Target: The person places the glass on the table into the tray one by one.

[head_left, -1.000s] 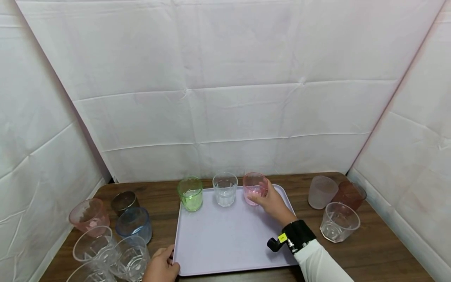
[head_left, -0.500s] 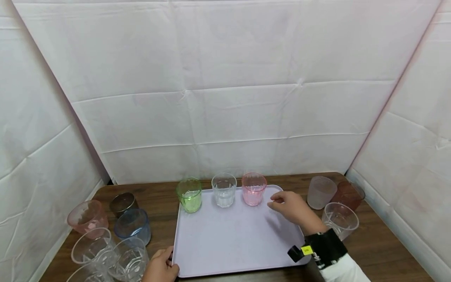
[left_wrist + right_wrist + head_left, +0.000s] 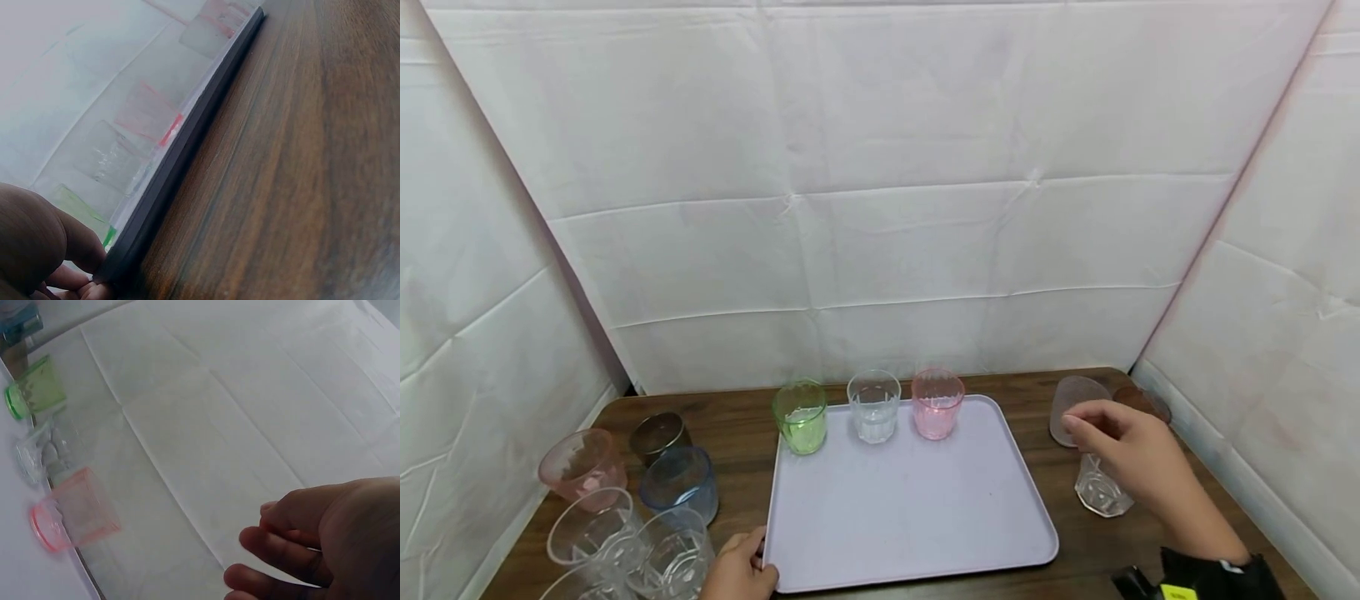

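A lilac tray (image 3: 910, 517) lies on the wooden table, its dark outer side showing in the left wrist view. My left hand (image 3: 741, 567) grips its front left corner between thumb and fingers. Along the tray's far side stand a green glass (image 3: 801, 429), a clear glass (image 3: 874, 412) and a pink glass (image 3: 937, 408), all upright. My right hand (image 3: 1138, 454) holds nothing, its fingers loosely bent. It hovers over a clear faceted glass (image 3: 1101, 492) right of the tray, hiding its upper part. Behind the hand are a frosted glass (image 3: 1067, 400) and a partly covered reddish-brown glass (image 3: 1150, 402).
Left of the tray, several glasses crowd together: a pink one (image 3: 583, 462), a dark brown one (image 3: 658, 437), a blue one (image 3: 681, 483) and overlapping clear ones (image 3: 673, 554). White sheets (image 3: 880, 208) wall in the table's back and sides.
My right hand has let go of the pink glass on the tray and moved right to the clear faceted glass. The left hand has stayed at the tray's corner.
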A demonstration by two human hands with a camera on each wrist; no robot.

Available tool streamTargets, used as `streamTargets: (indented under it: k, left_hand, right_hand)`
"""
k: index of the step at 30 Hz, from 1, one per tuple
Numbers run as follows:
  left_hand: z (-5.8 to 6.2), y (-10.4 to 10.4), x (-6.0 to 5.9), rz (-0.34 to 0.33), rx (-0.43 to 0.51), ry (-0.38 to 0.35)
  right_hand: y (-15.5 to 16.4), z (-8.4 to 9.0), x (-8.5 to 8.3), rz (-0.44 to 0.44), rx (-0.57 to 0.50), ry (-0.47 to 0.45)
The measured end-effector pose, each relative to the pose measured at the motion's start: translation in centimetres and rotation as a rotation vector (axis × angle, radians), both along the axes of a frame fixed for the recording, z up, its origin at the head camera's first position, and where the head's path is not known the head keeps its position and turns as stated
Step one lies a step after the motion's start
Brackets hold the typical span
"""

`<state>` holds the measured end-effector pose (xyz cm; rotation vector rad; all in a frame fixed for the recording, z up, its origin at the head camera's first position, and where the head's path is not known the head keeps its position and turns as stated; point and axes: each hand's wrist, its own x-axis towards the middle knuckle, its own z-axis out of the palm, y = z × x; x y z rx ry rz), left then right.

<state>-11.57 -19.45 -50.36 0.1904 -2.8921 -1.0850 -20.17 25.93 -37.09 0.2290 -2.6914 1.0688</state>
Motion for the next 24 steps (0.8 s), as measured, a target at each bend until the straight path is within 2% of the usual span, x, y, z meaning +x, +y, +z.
streamTargets:
  k: [5, 7, 11, 13, 18, 21, 24]
  left_hand:
    - [0.0, -0.1, 0.0, -0.006, 0.001, -0.018]
    - [0.0, -0.2, 0.0, -0.008, 0.000, -0.010]
    - [-0.2, -0.1, 0.0, -0.014, -0.005, 0.018]
    - [-0.4, -0.1, 0.0, -0.013, -0.006, 0.031]
    - [-0.4, -0.1, 0.1, -0.008, -0.016, 0.053]
    - [-0.4, -0.1, 0.1, -0.004, -0.021, 0.054]
    - [-0.3, -0.1, 0.1, -0.006, -0.024, 0.051]
  right_hand:
    - [3.3, -1.3, 1.3, -0.060, -0.093, 0.089]
    - [4.6, -2.2, 1.6, -0.116, -0.104, 0.131]
    - [6.9, -4.1, 2.3, -0.208, -0.182, 0.145]
    - [7.9, -5.1, 2.5, -0.227, -0.226, 0.143]
    - [9.7, -8.0, 2.1, -0.176, -0.323, 0.181]
    - [10.2, -10.0, 1.5, -0.094, -0.452, 0.187]
    - [10.4, -11.6, 1.0, -0.007, -0.581, 0.152]
